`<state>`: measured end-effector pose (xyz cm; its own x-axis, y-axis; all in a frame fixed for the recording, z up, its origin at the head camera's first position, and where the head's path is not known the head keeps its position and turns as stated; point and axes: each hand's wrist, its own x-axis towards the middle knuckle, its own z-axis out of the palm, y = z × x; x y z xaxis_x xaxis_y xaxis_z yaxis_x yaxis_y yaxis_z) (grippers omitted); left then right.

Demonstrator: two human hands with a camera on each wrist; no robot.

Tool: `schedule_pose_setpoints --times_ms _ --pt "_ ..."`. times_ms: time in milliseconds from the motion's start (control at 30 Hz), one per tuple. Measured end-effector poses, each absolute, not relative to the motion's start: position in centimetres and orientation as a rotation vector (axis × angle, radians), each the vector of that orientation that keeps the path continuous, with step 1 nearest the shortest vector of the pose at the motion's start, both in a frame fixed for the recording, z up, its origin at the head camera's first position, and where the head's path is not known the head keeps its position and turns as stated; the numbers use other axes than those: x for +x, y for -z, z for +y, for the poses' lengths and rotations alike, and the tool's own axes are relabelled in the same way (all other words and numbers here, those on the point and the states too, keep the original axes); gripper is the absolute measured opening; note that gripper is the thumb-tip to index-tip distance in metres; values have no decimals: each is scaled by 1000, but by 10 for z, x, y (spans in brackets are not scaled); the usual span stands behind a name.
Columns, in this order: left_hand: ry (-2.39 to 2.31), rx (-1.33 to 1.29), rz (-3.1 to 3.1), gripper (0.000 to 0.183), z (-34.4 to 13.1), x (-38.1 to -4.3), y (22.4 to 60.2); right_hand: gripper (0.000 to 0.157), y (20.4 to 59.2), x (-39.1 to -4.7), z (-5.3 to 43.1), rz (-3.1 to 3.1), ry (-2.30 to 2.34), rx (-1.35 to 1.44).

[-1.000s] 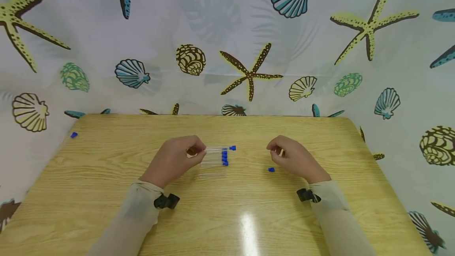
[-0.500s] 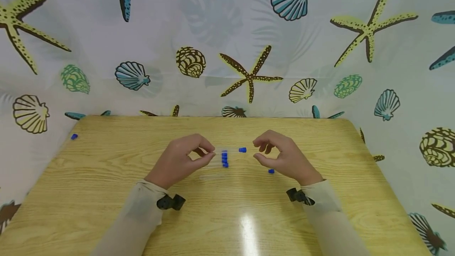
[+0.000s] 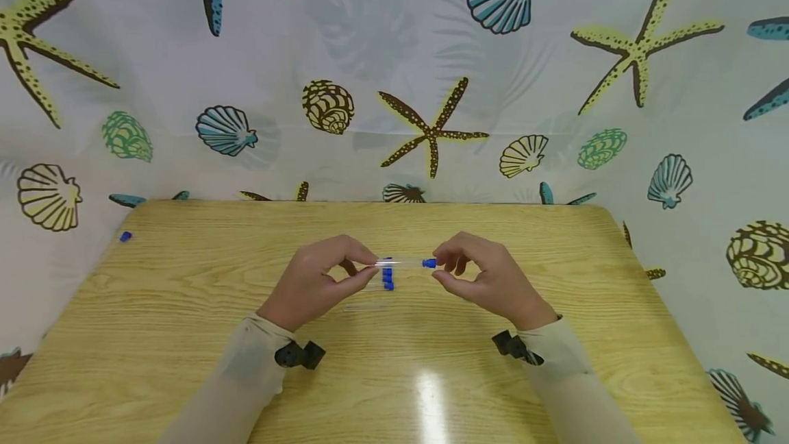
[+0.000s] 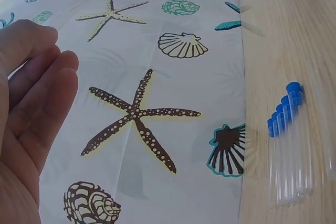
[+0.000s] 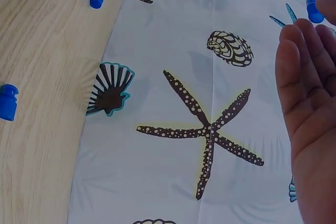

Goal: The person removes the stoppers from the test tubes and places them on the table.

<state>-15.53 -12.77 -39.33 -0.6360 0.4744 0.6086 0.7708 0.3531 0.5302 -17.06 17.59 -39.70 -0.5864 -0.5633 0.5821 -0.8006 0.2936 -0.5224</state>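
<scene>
Tube (image 3: 407, 264) is pinched level above the table (image 3: 345, 382) by the inward-turned left hand (image 3: 302, 286), its cap (image 3: 429, 263) by the facing right hand (image 3: 502, 283), well inside the table's edges.

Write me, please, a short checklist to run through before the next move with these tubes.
1. Left grip has the held tube: ok, pinched between thumb and fingers.
2. Cap at that tube's end: ok.
3. Cap fully seated: cannot tell.
4. Right grip has the cap: cannot tell; fingertips beside it, contact unclear.
5. Loose tube closed: not ok, no cap on it.
6. Spare cap available: ok, on the table.
</scene>
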Motion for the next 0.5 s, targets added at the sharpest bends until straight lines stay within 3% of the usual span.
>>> schedule_pose_setpoints --times_ms 500 --pt "1131 -1044 -2289 19 -119 -149 399 23 401 -168 174 -2244 -1095 1248"
